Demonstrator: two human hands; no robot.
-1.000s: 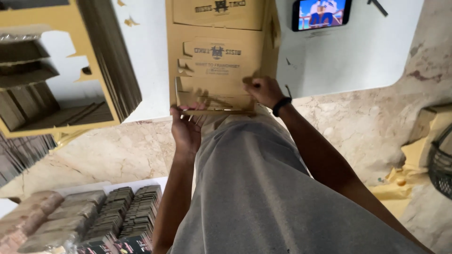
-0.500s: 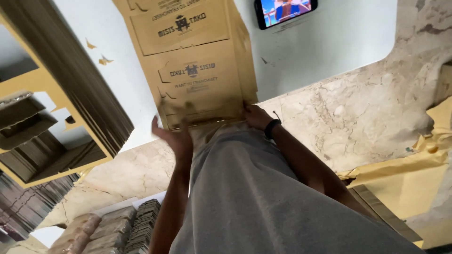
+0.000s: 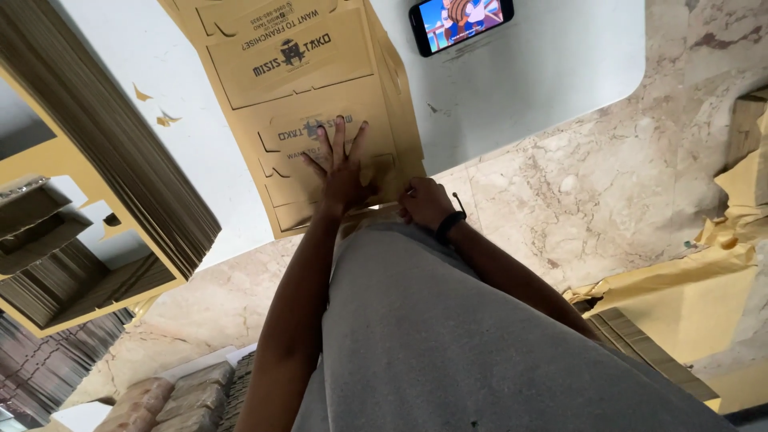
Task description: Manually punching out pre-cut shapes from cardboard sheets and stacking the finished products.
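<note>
Two hands on a stack of flat cardboard box blanks at the near edge of a white table.

The left hand (image 3: pixel 340 172) lies open, palm down with fingers spread, pressed flat on the top sheet of the stack of box blanks (image 3: pixel 304 88): tan, matte die-cut cardboard with printed panels and cut tab slots. The right hand (image 3: pixel 426 203) is curled closed around the stack's near corner, a dark band on its wrist. The stack rests on the smooth white table (image 3: pixel 552 72), overhanging the rounded near edge toward the grey-clad lap. A phone (image 3: pixel 462 22) with a lit screen lies beyond the stack. A taller pile of cardboard sheets (image 3: pixel 104 152) shows layered corrugated edges at left. The floor (image 3: pixel 592 184) is veined beige marble.
</note>
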